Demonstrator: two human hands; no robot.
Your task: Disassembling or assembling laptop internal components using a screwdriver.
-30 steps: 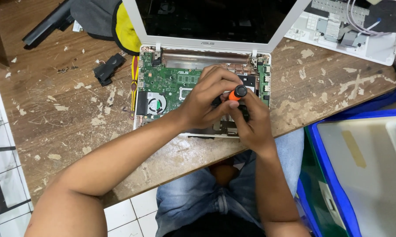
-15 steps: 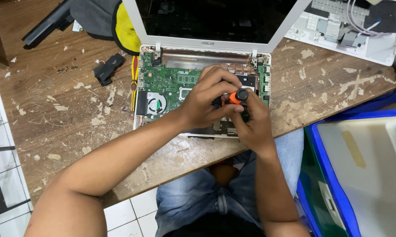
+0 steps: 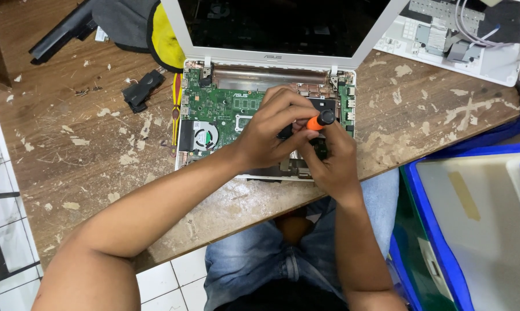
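An opened white laptop [image 3: 340, 57] lies on the wooden table [image 3: 87, 161] with its keyboard cover off, showing a green circuit board [image 3: 219, 106] and a round fan [image 3: 204, 137]. My left hand [image 3: 271, 129] rests over the middle of the board, fingers curled around the shaft of an orange and black screwdriver [image 3: 319, 120]. My right hand [image 3: 332, 158] grips the same screwdriver from below, near the laptop's right front. The tool's tip is hidden under my fingers.
A small black part [image 3: 143, 90] and yellow-handled pliers [image 3: 176, 109] lie left of the laptop. Grey and yellow cloth [image 3: 139, 26] sits at the back left. A white panel with cables [image 3: 461, 31] is at the back right, a blue bin [image 3: 479, 224] at the right.
Both hands stay on the screwdriver over the board. The fingers shift slightly; nothing else has moved.
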